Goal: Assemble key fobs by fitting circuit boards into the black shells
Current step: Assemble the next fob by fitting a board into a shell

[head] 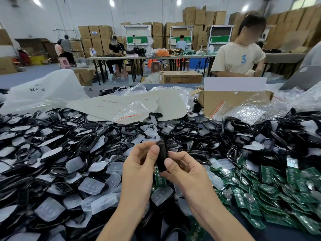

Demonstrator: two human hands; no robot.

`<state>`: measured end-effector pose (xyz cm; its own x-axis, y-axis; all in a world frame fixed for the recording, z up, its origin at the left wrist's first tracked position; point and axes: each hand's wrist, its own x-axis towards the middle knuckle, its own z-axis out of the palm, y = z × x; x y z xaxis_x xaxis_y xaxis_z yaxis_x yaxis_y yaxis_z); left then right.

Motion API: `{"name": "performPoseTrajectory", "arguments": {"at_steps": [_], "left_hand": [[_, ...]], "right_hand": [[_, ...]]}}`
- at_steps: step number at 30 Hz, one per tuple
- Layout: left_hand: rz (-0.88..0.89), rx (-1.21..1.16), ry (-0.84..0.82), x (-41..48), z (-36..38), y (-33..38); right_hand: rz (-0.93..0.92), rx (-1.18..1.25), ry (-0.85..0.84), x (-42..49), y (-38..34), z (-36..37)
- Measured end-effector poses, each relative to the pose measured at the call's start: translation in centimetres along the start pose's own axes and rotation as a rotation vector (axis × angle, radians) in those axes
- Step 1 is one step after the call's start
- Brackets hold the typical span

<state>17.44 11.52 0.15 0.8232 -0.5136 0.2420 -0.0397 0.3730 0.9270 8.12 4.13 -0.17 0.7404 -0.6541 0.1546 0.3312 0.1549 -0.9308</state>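
Both hands, left [139,164] and right [184,169], pinch one shell [161,156] by its edges above the worktop's near edge; it looks light, stiff and slick

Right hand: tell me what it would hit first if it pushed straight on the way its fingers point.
The right hand points up and left, so it would press first into the black shell it already pinches, then likely the left hand gripping the shell's other side.

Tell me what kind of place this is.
Likely a factory or warehouse assembly floor: stacked cardboard boxes line the back wall, other workers sit at long tables, and heaps of black shells and green circuit boards cover this bench.
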Motion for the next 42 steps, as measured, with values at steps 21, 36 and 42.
{"name": "performPoseTrajectory", "arguments": {"at_steps": [21,36,42], "left_hand": [[0.557,0.729,-0.059,-1.6,0.5,0.1],[0.622,0.741,-0.091,-1.6,0.6,-0.2],[0.659,0.746,-0.093,-1.3,0.5,-0.6]], "right_hand": [[-0.007,0.107,0.023,0.0,0.1,-0.5],[0.147,0.446,0.024,-0.3,-0.4,0.4],[0.151,0.47,0.033,-0.3,-0.5,0.4]]}}
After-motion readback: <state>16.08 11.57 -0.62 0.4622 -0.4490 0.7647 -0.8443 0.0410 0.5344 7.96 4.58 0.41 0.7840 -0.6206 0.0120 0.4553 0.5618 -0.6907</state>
